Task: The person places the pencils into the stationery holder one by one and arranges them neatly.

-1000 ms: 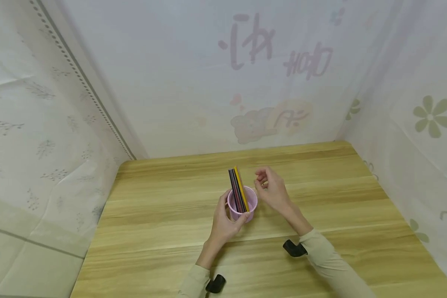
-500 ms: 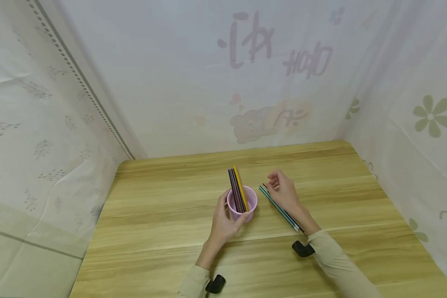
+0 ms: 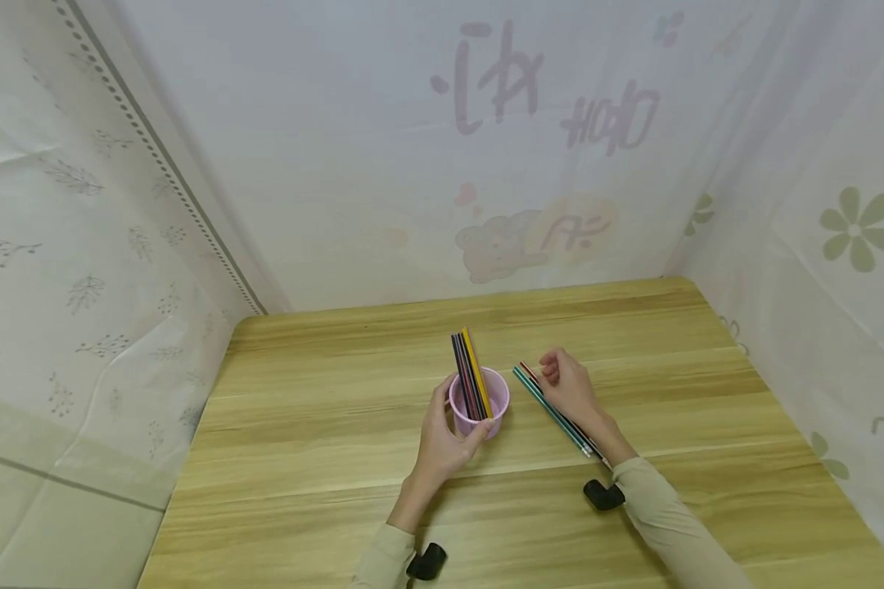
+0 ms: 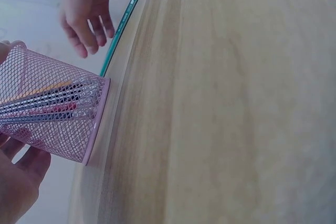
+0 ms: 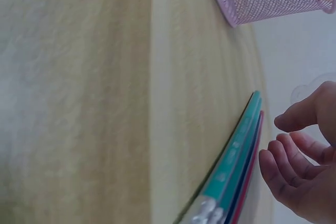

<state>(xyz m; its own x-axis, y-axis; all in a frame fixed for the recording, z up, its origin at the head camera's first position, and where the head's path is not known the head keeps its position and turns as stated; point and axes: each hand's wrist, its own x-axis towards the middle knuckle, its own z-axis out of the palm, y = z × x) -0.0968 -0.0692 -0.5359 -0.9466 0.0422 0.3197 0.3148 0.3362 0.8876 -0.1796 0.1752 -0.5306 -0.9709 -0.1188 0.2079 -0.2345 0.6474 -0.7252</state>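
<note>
In the head view my left hand (image 3: 445,446) grips a pink mesh pencil cup (image 3: 502,401), fingers round its left side and thumb at the near rim. Several pencils (image 3: 471,375), dark ones and a yellow one, lean inside it. To the right, green pencils (image 3: 548,409) lie on the table beside a red-tipped pencil (image 3: 527,370). My right hand (image 3: 569,388) hovers just over them, partly covering the red-tipped one. The right wrist view shows its fingers (image 5: 286,166) loosely bent, apart from the green pencils (image 5: 231,156), with nothing between them.
The wood-grain table (image 3: 302,425) is bounded by a patterned curtain (image 3: 354,204) at the back and by cloth on both sides. A black curved piece (image 3: 427,561) sits at the left wrist, another black piece (image 3: 602,494) at the right.
My right hand has moved away from the cup, to the right and slightly nearer, and the green and red-tipped pencils now show beside it. My left hand and the cup have stayed put.
</note>
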